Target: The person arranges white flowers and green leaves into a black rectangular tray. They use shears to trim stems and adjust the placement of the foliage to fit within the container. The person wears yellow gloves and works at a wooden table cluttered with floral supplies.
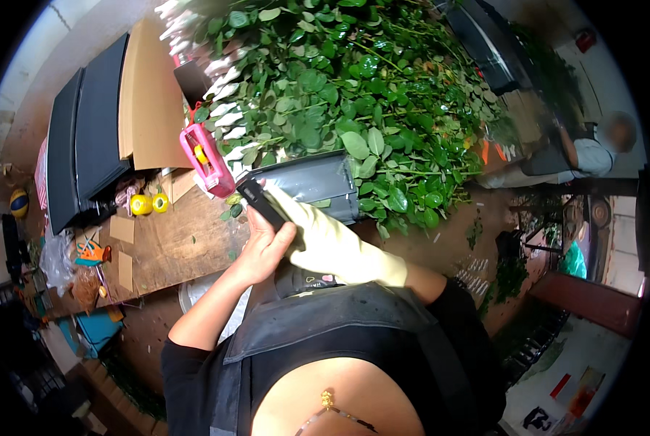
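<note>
My bare left hand (260,251) is closed around the lower end of a black oblong tool (265,206), shaped like a stapler. A pale yellow glove covers my right hand (318,236). It lies against the right side of the tool, its fingers partly hidden and washed out by bright light. Just beyond my hands is a dark grey board (314,183), partly under the foliage. Past it, leafy green stems (339,87) lie in a thick heap, with white-wrapped ends along the left. A pink tape dispenser (207,161) stands left of these stems.
Dark boards (100,131) and brown cardboard (151,109) stand upright at the left. The wooden table (187,236) bears yellow rolls (142,204), orange-handled scissors (91,251) and a clear plastic bag (56,261). Another person (594,154) is at the far right.
</note>
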